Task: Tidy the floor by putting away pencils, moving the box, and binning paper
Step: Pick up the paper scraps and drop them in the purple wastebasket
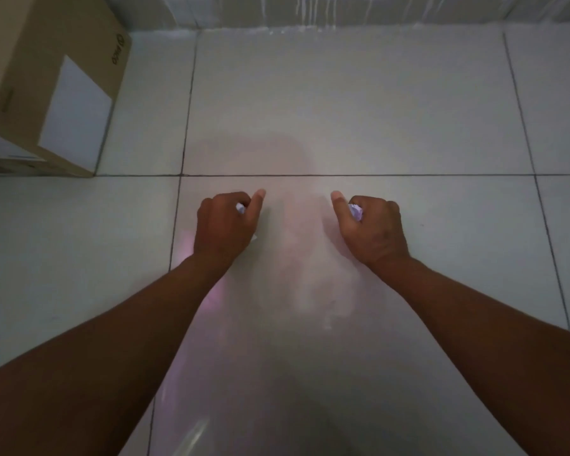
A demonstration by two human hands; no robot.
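Forearms fill the lower view, both reaching fwd over the tiled floor [343,103]. Cardboard box [56,77] stands far left against the wall, well apart from the hands; no bin or pencils visible, nothing obstructs betw. hands and box. Left hand [226,227] is fisted round a crumpled paper ball [241,208]; right hand [371,230] likewise round a second paper wad [356,212], thumbs sticking out. Paper judged v. light, soft, compressible (won't slip or break), so a whole-fist hold suits. Box likely light, stiff; take by its sides w/ both hands.
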